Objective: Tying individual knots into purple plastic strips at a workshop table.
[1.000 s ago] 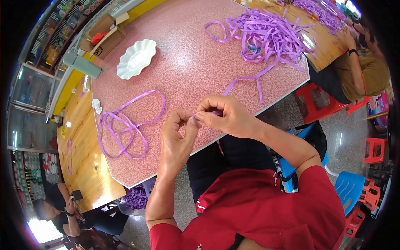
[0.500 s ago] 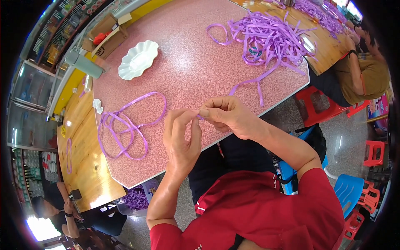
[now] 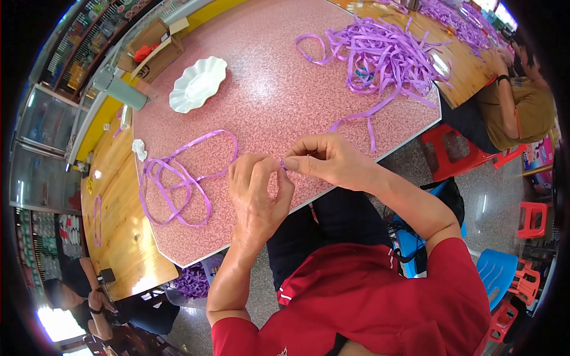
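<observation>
My left hand (image 3: pixel 258 190) and my right hand (image 3: pixel 329 160) meet over the near edge of the pink speckled table, thumbs and forefingers pinched. A small bit of purple ribbon (image 3: pixel 283 165) shows between the fingertips; most of it is hidden by them. Left of my left hand lie loose loops of purple ribbon (image 3: pixel 205 210), one strand running toward that hand. Beyond my right hand a large tangled heap of purple ribbon (image 3: pixel 392 53) rests at the far right, with a strand (image 3: pixel 356 118) trailing toward that hand.
A white scalloped dish (image 3: pixel 198 86), a grey-green bottle (image 3: pixel 127 94), a cardboard box (image 3: pixel 159 56) and a crumpled white tissue (image 3: pixel 139 149) are toward the far left. Red stools (image 3: pixel 454 154) stand right of the table. Other people sit at far right and lower left.
My left hand has shifted slightly left and its fingers have curled more. The right hand has moved up a little, its fingertips still meeting the left's at the ribbon.
</observation>
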Demonstrator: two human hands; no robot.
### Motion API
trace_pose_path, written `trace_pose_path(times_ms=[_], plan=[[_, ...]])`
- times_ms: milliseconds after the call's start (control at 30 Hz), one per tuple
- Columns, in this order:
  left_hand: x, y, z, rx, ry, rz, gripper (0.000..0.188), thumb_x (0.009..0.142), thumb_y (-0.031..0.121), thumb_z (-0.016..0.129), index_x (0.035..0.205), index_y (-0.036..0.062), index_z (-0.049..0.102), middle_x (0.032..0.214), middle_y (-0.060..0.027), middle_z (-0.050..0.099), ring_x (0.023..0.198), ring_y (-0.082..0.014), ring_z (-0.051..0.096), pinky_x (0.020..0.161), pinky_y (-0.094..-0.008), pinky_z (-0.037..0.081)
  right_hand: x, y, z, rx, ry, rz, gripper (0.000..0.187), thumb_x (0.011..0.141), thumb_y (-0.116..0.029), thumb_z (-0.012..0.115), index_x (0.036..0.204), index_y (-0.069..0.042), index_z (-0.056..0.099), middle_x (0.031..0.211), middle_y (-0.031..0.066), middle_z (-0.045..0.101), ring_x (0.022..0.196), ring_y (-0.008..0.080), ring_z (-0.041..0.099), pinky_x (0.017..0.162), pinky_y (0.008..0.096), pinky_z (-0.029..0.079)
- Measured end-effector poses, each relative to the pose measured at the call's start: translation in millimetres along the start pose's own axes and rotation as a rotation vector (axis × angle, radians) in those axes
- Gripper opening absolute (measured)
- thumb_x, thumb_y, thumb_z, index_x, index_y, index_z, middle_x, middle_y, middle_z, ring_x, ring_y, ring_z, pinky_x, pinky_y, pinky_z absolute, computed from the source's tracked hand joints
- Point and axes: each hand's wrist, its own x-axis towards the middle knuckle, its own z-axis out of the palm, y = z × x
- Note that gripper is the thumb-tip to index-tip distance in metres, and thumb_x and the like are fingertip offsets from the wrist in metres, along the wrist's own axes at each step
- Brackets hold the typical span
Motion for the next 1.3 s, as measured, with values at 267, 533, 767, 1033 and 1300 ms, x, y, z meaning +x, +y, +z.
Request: trace_pose_path(times_ms=[267,533,767,1033,1300], plan=[[-9,-3,5,-0.529,-0.032,-0.337,0.017,0.079,-0.007,0.064,0.092,0.0018,0.056,0.092,-0.0128,0.06,0.086,-0.023,0.063,0.077,-0.0337,0.05,-2,-6,0,0.04,-0.044,0.052,0.02,0.096,-0.019,0.064,0.104,-0.002,0.068,0.082,-0.0058,0.058,0.072,0.0006,0.048,0.061,0.0205,0.038],[-7,1,5,-0.493,0.025,-0.305,0.02,0.085,-0.009,0.064,0.103,0.0002,0.063,0.09,-0.0123,0.063,0.083,-0.0207,0.063,0.075,-0.0313,0.05,0,-2,-2,0.037,0.008,0.026,0.018,0.096,-0.02,0.065,0.101,-0.004,0.067,0.073,-0.0086,0.052,0.062,-0.0009,0.041,0.052,0.0197,0.03],[-4,-1,2,-0.421,-0.021,-0.239,0.02,0.085,-0.006,0.069,0.104,-0.0004,0.065,0.091,-0.0118,0.064,0.082,-0.0211,0.064,0.073,-0.0304,0.05,0,-9,-2,0.095,0.006,0.062,0.018,0.094,-0.02,0.069,0.101,-0.004,0.071,0.07,-0.0074,0.054,0.057,0.0003,0.04,0.05,0.0203,0.029],[-13,-8,11,-0.731,-0.007,-0.365,0.019,0.087,-0.005,0.069,0.105,-0.0002,0.064,0.097,-0.0082,0.061,0.089,-0.0162,0.06,0.079,-0.0285,0.047,-2,3,-7,0.493,-0.055,0.259,0.016,0.093,-0.021,0.071,0.099,-0.007,0.073,0.061,-0.0084,0.046,0.049,0.0018,0.034,0.044,0.0211,0.024],[-8,-11,8,-0.195,0.1,0.004,0.023,0.082,-0.008,0.072,0.101,0.0013,0.063,0.097,-0.0127,0.063,0.087,-0.0225,0.062,0.076,-0.0319,0.048,0,-2,-6,0.352,-0.008,0.216,0.016,0.094,-0.021,0.07,0.1,-0.007,0.074,0.062,-0.008,0.049,0.049,0.0011,0.036,0.044,0.0207,0.026]])
